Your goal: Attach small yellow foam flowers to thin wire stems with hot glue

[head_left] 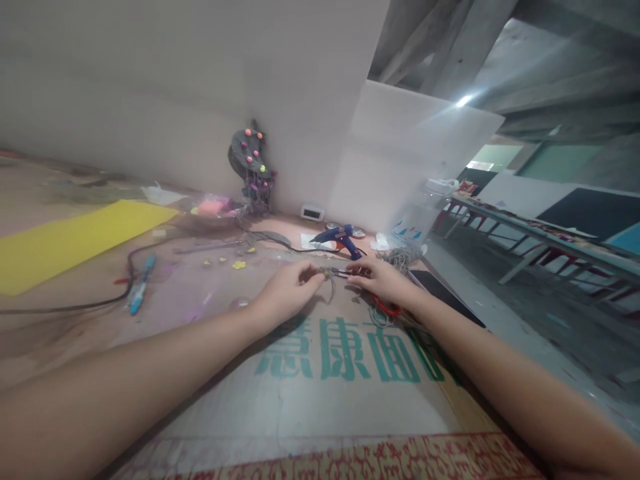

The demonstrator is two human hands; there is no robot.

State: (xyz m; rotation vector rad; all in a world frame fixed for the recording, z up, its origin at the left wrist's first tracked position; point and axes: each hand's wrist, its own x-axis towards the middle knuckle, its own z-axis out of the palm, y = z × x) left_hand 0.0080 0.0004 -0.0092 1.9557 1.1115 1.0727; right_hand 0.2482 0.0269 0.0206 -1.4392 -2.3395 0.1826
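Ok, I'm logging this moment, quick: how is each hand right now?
Left hand: closed, holding a thin strand.
Right hand: closed, holding a slim shiny tool, too blurred to name.

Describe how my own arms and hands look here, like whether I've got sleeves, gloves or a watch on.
Your left arm and right arm are bare as far as they show, with no sleeves in view. Neither your left hand nor your right hand wears a glove. No watch, bracelet or marking shows.
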